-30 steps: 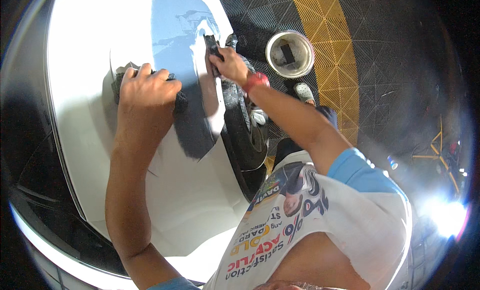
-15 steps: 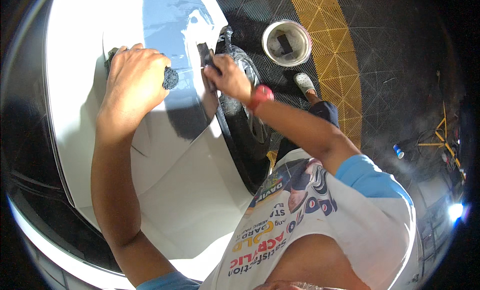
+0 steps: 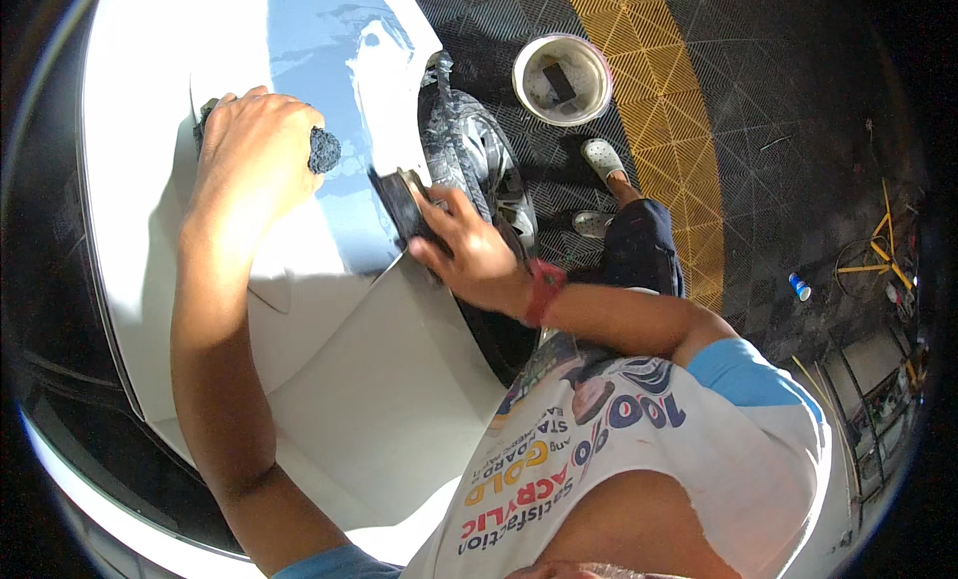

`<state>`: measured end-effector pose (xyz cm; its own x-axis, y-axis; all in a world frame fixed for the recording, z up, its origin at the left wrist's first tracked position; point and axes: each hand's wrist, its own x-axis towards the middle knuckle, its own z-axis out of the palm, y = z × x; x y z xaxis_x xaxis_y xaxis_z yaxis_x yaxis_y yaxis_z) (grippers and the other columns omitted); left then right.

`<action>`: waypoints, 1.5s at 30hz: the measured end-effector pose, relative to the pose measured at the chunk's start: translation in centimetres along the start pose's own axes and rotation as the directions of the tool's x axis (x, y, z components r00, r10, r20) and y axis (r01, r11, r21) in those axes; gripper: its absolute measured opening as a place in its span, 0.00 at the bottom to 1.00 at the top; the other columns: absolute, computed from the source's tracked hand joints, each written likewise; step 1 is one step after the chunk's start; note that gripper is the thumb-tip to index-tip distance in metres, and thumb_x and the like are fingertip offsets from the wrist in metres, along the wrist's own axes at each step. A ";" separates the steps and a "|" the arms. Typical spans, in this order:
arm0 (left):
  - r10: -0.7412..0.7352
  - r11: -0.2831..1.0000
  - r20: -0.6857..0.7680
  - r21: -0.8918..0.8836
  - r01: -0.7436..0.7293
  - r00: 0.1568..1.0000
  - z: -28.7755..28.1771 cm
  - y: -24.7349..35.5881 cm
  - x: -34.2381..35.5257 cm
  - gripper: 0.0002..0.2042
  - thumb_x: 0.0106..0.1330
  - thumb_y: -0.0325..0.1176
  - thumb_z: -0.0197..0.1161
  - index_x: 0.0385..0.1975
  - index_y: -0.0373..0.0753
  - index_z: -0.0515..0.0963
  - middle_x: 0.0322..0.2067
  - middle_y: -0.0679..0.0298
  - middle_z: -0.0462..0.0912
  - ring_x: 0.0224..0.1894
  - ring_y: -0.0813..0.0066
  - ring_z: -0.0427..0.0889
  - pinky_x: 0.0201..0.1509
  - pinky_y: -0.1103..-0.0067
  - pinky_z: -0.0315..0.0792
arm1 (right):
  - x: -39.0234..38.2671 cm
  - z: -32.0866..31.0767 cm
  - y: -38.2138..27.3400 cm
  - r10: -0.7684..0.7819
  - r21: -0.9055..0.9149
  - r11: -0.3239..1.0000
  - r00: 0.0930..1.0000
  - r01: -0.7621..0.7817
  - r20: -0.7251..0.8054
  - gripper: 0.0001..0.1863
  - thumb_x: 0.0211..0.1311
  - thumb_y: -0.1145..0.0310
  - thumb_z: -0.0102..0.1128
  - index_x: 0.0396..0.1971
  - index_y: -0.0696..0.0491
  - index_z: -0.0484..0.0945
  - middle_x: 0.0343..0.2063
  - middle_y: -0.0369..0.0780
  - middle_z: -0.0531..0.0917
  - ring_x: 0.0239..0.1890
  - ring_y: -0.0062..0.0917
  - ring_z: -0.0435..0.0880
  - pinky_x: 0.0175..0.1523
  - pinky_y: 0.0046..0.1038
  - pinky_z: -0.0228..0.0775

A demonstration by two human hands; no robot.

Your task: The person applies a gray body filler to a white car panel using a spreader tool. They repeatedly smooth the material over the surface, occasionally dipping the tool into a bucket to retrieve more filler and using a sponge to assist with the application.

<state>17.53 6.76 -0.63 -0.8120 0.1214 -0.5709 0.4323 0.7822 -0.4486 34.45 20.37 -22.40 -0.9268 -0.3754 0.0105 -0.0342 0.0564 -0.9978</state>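
A white car body panel [image 3: 339,380] lies under both hands, with a blue-grey patch [image 3: 319,40] on it beside the wheel arch. My left hand [image 3: 254,150] is closed around a dark, rough-textured sponge [image 3: 324,151], which sticks out past both sides of the fingers and rests on the panel left of the patch. Between the fingers and thumb of my right hand [image 3: 474,255] is a black sanding block [image 3: 397,202], tilted at the patch's lower right edge near the wheel arch. Its underside is hidden.
The car wheel [image 3: 499,165] stands just right of the panel edge. Beyond it is a white bucket [image 3: 518,75] holding cloudy water and a dark block [image 3: 559,82]. My clogs [image 3: 602,158] are on the dark tiled floor. A blue can [image 3: 799,287] and a yellow stand [image 3: 863,270] lie farther right.
My right hand has slid the sanding block toward me along the panel's wheel-side edge. My left hand keeps its hold on the sponge in about the same place; the view has shifted slightly.
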 end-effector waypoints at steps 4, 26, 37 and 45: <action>0.025 1.000 -0.068 0.019 -0.024 0.997 0.5 -0.4 -0.2 0.14 0.54 0.30 0.80 0.42 0.43 0.92 0.43 0.59 0.92 0.53 0.59 0.87 0.66 0.61 0.76 | 4.0 0.6 3.0 0.060 0.003 0.998 0.997 -0.060 -0.055 0.35 0.76 0.52 0.63 0.75 0.55 0.70 0.59 0.57 0.77 0.53 0.52 0.86 0.58 0.44 0.81; -0.047 0.999 0.073 -0.010 0.048 0.996 -1.6 -0.7 -3.3 0.13 0.49 0.31 0.81 0.36 0.41 0.91 0.40 0.60 0.91 0.51 0.57 0.86 0.64 0.61 0.75 | 0.2 1.0 -2.8 0.103 0.090 0.990 0.992 -0.109 0.074 0.37 0.76 0.53 0.63 0.79 0.50 0.65 0.58 0.56 0.78 0.57 0.54 0.85 0.59 0.47 0.81; 0.030 0.996 -0.100 -0.075 -0.038 0.995 0.1 -0.3 -0.4 0.13 0.48 0.30 0.81 0.35 0.40 0.90 0.42 0.57 0.91 0.54 0.52 0.86 0.66 0.59 0.73 | 11.0 2.4 6.2 0.127 -0.038 0.991 0.986 -0.132 -0.103 0.36 0.73 0.54 0.65 0.75 0.54 0.69 0.60 0.61 0.78 0.61 0.51 0.83 0.61 0.42 0.79; 0.025 0.990 -0.188 -0.135 -0.051 0.982 0.5 -0.8 -0.1 0.08 0.48 0.30 0.77 0.29 0.39 0.87 0.37 0.56 0.89 0.51 0.51 0.86 0.66 0.59 0.73 | 14.3 1.0 6.2 0.202 -0.080 0.974 0.974 -0.211 -0.103 0.33 0.71 0.57 0.66 0.71 0.57 0.74 0.53 0.57 0.85 0.55 0.50 0.87 0.59 0.42 0.81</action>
<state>17.51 5.85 -0.55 -0.8603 0.2534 -0.4423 0.4162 0.8502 -0.3224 21.33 14.37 -28.55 -0.9481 -0.2587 -0.1846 0.1320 0.2078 -0.9692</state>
